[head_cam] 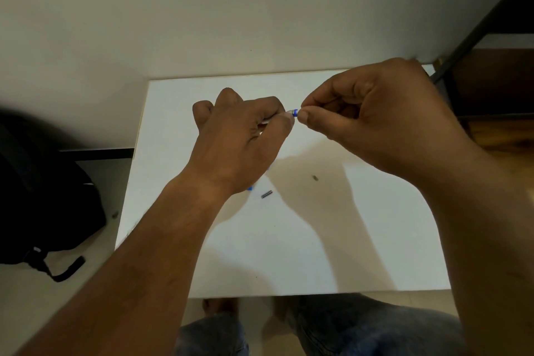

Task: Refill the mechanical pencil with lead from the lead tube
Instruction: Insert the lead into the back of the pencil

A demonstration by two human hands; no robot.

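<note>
My left hand (242, 139) is closed around a white mechanical pencil (292, 113), and only its blue-ringed end sticks out past the thumb. My right hand (375, 113) pinches thumb and forefinger together right at that blue end, above the white table (289, 240). Anything as thin as a lead between the fingertips is too small to see. A blue object, perhaps the lead tube (250, 188), lies on the table mostly hidden under my left wrist. A small dark metal cap (266, 194) lies beside it.
A tiny dark piece (315, 178) lies on the table right of the cap. A black backpack (43, 196) sits on the floor to the left. A dark wooden furniture frame (491, 81) stands at the far right. My knees in jeans (346, 332) are below the table's near edge.
</note>
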